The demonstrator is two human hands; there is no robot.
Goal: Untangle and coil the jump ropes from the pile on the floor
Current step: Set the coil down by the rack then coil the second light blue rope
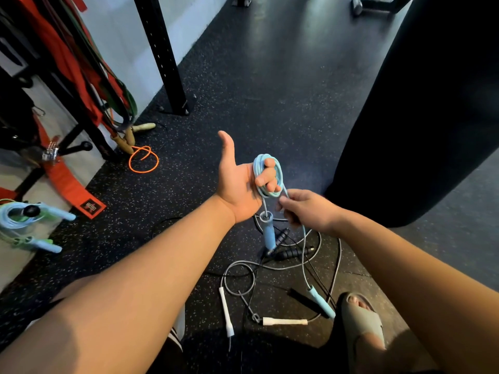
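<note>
Head view: left hand (237,182) curls through blue rope (267,175); right hand (305,209) pinches its strand

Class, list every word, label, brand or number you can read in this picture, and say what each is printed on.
None can be read.
The black label on the red strap carries red lettering, too small and blurred to read.

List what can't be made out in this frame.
All head view.
1. Right hand: its grip on the blue rope is hidden by its own fingers.
2. Pile: black cords vanish against the dark floor.
3. Coiled ropes: cut off by the left edge.
4. Bag: hides the floor behind it.
</note>
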